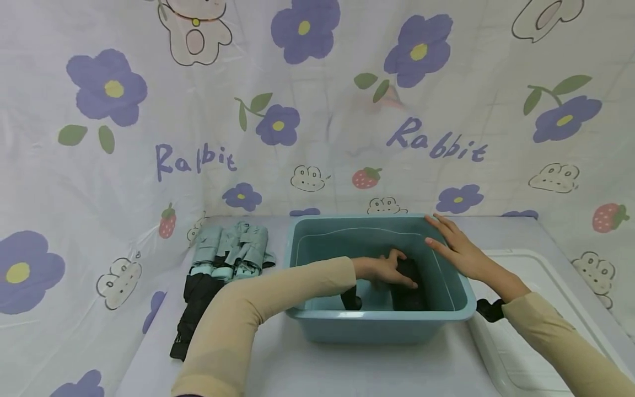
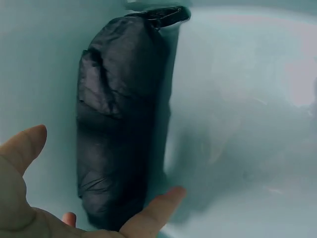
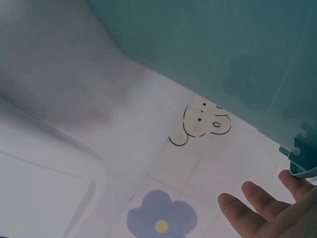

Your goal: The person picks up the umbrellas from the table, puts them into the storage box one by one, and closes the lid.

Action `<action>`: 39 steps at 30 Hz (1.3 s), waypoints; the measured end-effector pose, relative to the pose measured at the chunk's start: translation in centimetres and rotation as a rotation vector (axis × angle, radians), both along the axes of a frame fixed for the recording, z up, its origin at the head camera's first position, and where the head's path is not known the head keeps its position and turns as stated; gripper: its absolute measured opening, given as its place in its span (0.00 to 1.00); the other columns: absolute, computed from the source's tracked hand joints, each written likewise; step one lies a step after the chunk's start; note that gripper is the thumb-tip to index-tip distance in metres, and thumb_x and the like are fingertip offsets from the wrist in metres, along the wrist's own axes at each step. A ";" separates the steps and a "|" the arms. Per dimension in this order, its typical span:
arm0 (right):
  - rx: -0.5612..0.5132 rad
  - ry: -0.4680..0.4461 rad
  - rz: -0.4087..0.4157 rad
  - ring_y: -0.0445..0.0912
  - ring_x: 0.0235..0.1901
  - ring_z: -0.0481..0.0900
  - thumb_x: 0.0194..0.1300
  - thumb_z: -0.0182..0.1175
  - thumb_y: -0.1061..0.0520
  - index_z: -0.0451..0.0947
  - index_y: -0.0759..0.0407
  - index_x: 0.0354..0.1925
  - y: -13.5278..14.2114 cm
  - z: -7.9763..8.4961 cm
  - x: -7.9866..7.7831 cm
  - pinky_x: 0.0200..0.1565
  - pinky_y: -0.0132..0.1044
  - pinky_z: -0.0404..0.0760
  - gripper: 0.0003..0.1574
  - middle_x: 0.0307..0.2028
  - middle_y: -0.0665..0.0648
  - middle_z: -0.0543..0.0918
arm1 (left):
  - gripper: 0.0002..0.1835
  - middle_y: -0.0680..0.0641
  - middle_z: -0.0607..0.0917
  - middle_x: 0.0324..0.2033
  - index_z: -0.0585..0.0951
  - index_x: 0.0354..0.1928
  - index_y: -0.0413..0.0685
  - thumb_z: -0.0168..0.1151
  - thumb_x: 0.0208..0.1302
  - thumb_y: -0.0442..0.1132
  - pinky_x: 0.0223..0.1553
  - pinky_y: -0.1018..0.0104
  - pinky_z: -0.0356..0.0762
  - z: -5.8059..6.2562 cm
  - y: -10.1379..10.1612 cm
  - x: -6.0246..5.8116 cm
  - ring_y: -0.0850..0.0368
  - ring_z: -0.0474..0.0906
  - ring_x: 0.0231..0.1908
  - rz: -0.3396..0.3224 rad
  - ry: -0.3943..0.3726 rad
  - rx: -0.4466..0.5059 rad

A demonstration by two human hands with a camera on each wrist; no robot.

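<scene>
Black pouch (image 1: 408,284) lying in the teal tub (image 1: 377,322) on the counter (image 1: 347,369), left hand (image 1: 384,269) curled over it to pin it, right hand (image 1: 458,251) flat, fingers loose, steadying the rim.

From my head cam the left hand (image 1: 384,268) covers the top of the black bundle (image 1: 408,284) in the basin (image 1: 317,320); the basin's front wall hides the bundle's lower end, so I can't tell what the bundle is. Left wrist cam: only thumb, palm edge & 2 fingertips show, rest cut off at the bottom edge. Right wrist cam: right hand (image 3: 270,213) cropped at bottom-right corner, just fingertips; basin wall blurred. Folded umbrellas (image 1: 218,275) by the basin: my left sleeve (image 1: 248,314) hides part of the black one.
</scene>
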State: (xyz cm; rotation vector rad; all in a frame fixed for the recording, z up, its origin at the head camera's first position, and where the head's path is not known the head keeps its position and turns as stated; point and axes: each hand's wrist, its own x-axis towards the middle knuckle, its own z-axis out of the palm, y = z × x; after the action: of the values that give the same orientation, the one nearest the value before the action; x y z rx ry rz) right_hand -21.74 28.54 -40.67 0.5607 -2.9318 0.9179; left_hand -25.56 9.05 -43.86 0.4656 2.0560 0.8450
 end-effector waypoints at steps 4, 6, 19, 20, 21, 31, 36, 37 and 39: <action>-0.006 -0.002 0.001 0.67 0.62 0.43 0.67 0.41 0.45 0.39 0.49 0.67 0.0 0.0 0.0 0.50 0.69 0.48 0.37 0.65 0.66 0.42 | 0.39 0.42 0.52 0.60 0.49 0.62 0.60 0.59 0.53 0.53 0.45 0.51 0.71 1.0 -0.7 0.0 0.47 0.59 0.56 -0.043 0.053 -0.003; -0.006 -0.002 0.002 0.67 0.62 0.43 0.67 0.41 0.45 0.39 0.48 0.67 0.0 0.0 0.0 0.50 0.69 0.48 0.37 0.65 0.66 0.42 | 0.39 0.42 0.52 0.61 0.48 0.62 0.61 0.59 0.54 0.53 0.45 0.51 0.71 1.6 -1.0 0.1 0.48 0.58 0.56 -0.068 0.085 0.001; 0.001 -0.023 -0.006 0.65 0.62 0.42 0.67 0.40 0.44 0.38 0.47 0.67 0.0 -0.2 0.0 0.50 0.68 0.49 0.37 0.66 0.65 0.40 | 0.40 0.44 0.43 0.65 0.45 0.63 0.61 0.56 0.55 0.54 0.55 0.57 0.62 7.0 -3.3 0.1 0.52 0.47 0.64 -0.184 0.156 0.094; 0.002 -0.022 -0.007 0.65 0.62 0.42 0.67 0.40 0.44 0.38 0.48 0.67 0.0 -0.2 0.0 0.50 0.68 0.49 0.37 0.66 0.65 0.40 | 0.40 0.44 0.43 0.66 0.45 0.63 0.60 0.56 0.55 0.54 0.57 0.58 0.59 7.3 -3.4 0.0 0.52 0.46 0.64 -0.182 0.167 0.107; 0.002 -0.020 -0.007 0.65 0.62 0.42 0.67 0.40 0.44 0.38 0.48 0.67 0.0 -0.1 0.0 0.51 0.68 0.49 0.37 0.66 0.65 0.41 | 0.39 0.44 0.42 0.66 0.45 0.63 0.59 0.56 0.56 0.54 0.58 0.58 0.57 7.6 -3.6 0.0 0.53 0.44 0.65 -0.180 0.173 0.121; -0.008 -0.019 -0.004 0.66 0.62 0.42 0.67 0.41 0.44 0.38 0.49 0.67 0.1 -0.2 0.0 0.51 0.68 0.47 0.37 0.66 0.65 0.41 | 0.38 0.45 0.45 0.65 0.45 0.63 0.60 0.56 0.57 0.51 0.55 0.58 0.62 9.8 -5.4 0.4 0.54 0.46 0.65 -0.165 0.182 0.176; -0.016 -0.015 0.001 0.65 0.63 0.41 0.67 0.41 0.45 0.38 0.47 0.67 0.2 -0.4 -0.1 0.51 0.68 0.47 0.37 0.66 0.64 0.40 | 0.38 0.44 0.49 0.64 0.45 0.62 0.64 0.56 0.56 0.53 0.55 0.57 0.63 10.3 -6.9 0.3 0.54 0.48 0.64 -0.170 0.169 0.189; -0.017 -0.013 0.000 0.65 0.63 0.41 0.67 0.41 0.45 0.38 0.47 0.67 0.2 -0.3 -0.1 0.51 0.68 0.47 0.37 0.66 0.64 0.40 | 0.38 0.44 0.50 0.64 0.45 0.62 0.65 0.56 0.56 0.53 0.54 0.57 0.63 10.5 -7.2 0.3 0.55 0.49 0.64 -0.169 0.165 0.189; -0.016 -0.010 -0.001 0.65 0.63 0.41 0.67 0.41 0.44 0.38 0.48 0.67 0.2 -0.2 -0.1 0.51 0.68 0.47 0.37 0.66 0.64 0.40 | 0.38 0.45 0.51 0.63 0.45 0.61 0.67 0.56 0.55 0.54 0.54 0.58 0.63 10.9 -7.9 0.2 0.55 0.51 0.62 -0.166 0.166 0.191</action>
State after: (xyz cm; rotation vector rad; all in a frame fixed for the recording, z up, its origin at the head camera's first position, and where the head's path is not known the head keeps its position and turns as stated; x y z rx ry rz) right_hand -21.82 28.77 -40.91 0.5555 -2.9309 0.9455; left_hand -25.40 1.19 -32.99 0.8250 2.0605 0.9315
